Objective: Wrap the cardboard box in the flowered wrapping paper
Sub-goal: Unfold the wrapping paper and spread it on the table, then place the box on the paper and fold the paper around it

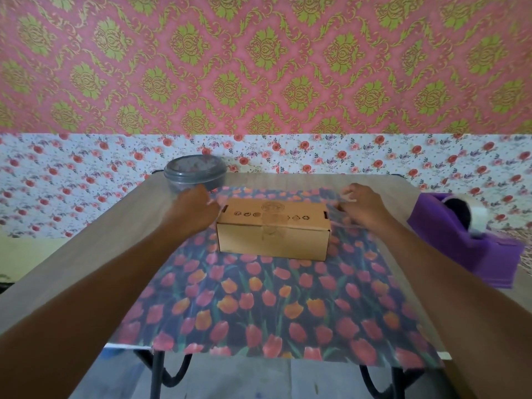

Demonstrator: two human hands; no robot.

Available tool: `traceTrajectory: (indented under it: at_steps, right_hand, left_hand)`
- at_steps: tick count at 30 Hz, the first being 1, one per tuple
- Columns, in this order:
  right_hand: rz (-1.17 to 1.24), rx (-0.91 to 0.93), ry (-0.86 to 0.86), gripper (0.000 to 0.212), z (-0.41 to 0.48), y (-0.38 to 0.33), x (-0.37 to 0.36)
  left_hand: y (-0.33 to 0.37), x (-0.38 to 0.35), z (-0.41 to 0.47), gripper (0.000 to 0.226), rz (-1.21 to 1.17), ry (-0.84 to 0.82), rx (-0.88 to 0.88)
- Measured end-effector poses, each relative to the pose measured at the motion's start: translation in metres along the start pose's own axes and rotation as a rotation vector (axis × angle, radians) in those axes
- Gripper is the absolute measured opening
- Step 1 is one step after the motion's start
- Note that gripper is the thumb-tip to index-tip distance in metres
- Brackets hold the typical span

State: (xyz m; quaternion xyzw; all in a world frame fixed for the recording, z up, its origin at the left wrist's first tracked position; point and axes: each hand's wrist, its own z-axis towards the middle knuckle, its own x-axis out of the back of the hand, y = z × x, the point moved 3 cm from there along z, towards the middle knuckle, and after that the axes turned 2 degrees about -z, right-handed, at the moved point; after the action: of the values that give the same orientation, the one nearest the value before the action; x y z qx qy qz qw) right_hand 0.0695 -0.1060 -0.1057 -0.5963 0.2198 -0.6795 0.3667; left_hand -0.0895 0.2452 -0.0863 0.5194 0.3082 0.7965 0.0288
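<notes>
Either side of the cardboard box (273,240), left hand (195,210) and right hand (364,210) pinch the flowered wrapping paper (259,306). Likely to fold it over.

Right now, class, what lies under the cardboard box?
The flowered wrapping paper lies under the cardboard box, spread over the table. The patch directly beneath the box is covered and cannot be seen.
</notes>
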Motion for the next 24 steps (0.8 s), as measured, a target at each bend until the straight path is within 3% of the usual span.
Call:
traceTrajectory:
  at_steps: [3, 7, 11, 12, 15, 17, 20, 24]
  right_hand:
    - [-0.145, -0.011, 0.0, 0.046, 0.047, 0.008, -0.011]
    - [-0.26, -0.067, -0.146, 0.059, 0.098, 0.014, -0.032]
    - [-0.374, -0.061, -0.19, 0.026, 0.117, 0.011, -0.047]
    - [-0.359, -0.039, -0.168, 0.016, 0.118, 0.011, -0.048]
    - [-0.24, 0.009, -0.077, 0.034, 0.12, 0.008, -0.044]
    - [-0.161, 0.013, 0.007, 0.027, 0.114, 0.002, -0.033]
    - [-0.054, 0.083, 0.076, 0.016, 0.098, -0.015, -0.008]
    - [0.162, 0.171, 0.057, 0.023, 0.063, -0.038, 0.033]
  left_hand:
    - [-0.013, -0.012, 0.047, 0.021, 0.086, -0.129, 0.105]
    - [-0.031, -0.037, 0.082, 0.025, -0.121, -0.118, 0.272]
    - [-0.034, -0.055, 0.095, 0.035, -0.221, -0.069, 0.349]
    - [-0.035, -0.057, 0.1, 0.036, -0.232, -0.072, 0.356]
    - [-0.036, -0.054, 0.103, 0.027, -0.32, -0.107, 0.381]
    - [-0.035, -0.048, 0.103, 0.019, -0.482, -0.12, 0.356]
    - [-0.033, -0.032, 0.092, 0.025, -0.741, -0.089, 0.343]
    - [-0.017, -0.01, 0.078, 0.035, -0.886, -0.142, 0.262]
